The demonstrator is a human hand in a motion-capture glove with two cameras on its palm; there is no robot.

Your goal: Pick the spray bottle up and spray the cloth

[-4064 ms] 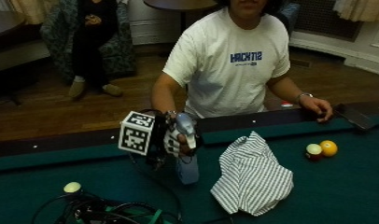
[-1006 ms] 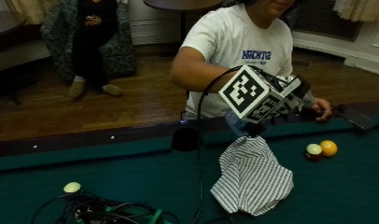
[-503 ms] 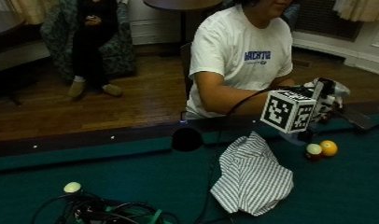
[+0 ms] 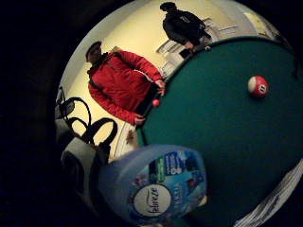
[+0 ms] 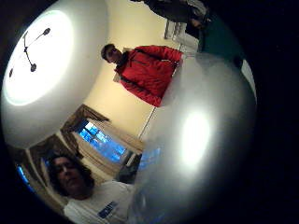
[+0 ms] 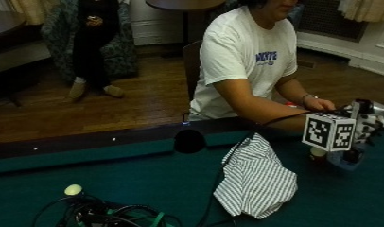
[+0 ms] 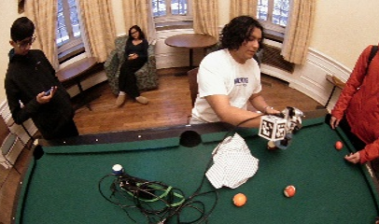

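gloved right hand (image 6: 367, 124) holds spray bottle (image 4: 154, 187) labelled "febreze" beside striped cloth (image 6: 256, 178).

The bench (image 7: 84, 186) is a pool table with green felt, dark rails and a side pocket (image 7: 190, 138) in the far rail. A striped cloth (image 7: 233, 162) lies crumpled on the felt just in front of that pocket, with a tangle of black and green cables (image 7: 152, 196) near it and a white ball (image 7: 117, 168) at the tangle's edge. An orange ball (image 7: 239, 199), a red-striped ball (image 7: 289, 191) and a red ball (image 7: 338, 145) also rest on the felt, apart from each other.
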